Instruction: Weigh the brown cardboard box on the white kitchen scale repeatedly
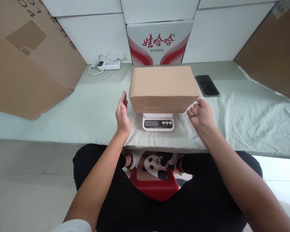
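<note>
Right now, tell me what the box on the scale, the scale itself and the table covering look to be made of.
Box: brown corrugated cardboard, matte; a fluted edge shows along its lower front. Scale: white, smooth, probably plastic, with a grey display and small buttons. Table covering: pale green cloth, matte, wrinkled and draped over the edge. The left hand and right hand flank the box, not touching it.

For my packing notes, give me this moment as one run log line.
cardboard box: resting on scale | left hand: open, beside box, apart | right hand: loosely curled, near box corner | phone: right of box
</note>
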Demonstrator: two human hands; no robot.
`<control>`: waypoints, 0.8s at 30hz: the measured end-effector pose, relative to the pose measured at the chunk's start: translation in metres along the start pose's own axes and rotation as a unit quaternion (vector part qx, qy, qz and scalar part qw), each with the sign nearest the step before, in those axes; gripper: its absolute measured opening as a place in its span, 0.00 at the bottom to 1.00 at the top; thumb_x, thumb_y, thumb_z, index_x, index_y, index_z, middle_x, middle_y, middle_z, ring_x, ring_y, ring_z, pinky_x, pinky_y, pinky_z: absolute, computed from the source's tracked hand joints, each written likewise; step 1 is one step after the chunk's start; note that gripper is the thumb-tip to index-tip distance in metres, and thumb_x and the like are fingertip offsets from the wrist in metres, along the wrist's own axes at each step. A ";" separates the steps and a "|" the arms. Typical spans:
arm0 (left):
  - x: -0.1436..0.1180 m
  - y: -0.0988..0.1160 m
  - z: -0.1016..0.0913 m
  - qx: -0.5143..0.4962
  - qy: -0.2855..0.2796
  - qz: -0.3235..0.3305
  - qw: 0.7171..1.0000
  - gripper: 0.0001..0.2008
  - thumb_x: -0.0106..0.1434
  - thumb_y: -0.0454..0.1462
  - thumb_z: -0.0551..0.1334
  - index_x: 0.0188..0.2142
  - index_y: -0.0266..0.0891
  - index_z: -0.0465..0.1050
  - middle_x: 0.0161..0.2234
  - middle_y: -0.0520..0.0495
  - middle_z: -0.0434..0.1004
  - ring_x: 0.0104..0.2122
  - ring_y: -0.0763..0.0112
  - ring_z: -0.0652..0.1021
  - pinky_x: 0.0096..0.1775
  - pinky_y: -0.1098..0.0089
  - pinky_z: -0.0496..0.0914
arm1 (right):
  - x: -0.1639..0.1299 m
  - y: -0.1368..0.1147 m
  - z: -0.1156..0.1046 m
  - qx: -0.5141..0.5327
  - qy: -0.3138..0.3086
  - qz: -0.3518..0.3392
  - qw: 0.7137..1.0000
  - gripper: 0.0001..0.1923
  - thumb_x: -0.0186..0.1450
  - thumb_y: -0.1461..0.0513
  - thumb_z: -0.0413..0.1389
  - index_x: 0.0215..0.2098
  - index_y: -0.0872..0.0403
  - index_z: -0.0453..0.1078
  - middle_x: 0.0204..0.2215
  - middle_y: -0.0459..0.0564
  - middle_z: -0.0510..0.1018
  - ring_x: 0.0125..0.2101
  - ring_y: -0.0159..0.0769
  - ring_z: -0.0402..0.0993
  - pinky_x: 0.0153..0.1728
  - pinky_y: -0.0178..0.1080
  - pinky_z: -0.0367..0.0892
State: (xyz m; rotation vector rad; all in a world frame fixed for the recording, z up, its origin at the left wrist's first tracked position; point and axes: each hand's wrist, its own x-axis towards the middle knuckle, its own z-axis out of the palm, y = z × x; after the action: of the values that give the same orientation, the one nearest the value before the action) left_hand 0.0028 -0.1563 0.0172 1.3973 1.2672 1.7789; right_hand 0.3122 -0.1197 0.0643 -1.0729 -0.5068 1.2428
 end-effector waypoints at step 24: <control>0.003 0.001 0.001 -0.016 -0.022 -0.010 1.000 0.44 0.74 0.72 0.54 0.72 0.49 0.77 0.76 0.39 0.76 0.78 0.45 0.73 0.78 0.49 0.67 | 0.035 -0.008 -0.027 -0.036 -0.164 -0.075 0.983 0.32 0.65 0.30 0.61 0.30 0.46 0.64 0.24 0.43 0.71 0.25 0.37 0.72 0.27 0.41 0.72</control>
State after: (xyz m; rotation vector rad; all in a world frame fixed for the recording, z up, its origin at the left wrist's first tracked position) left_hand 0.0029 -0.1541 0.0191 1.3929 1.2199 1.7373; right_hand 0.3486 -0.0969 0.0514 -0.8758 -0.8745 1.2806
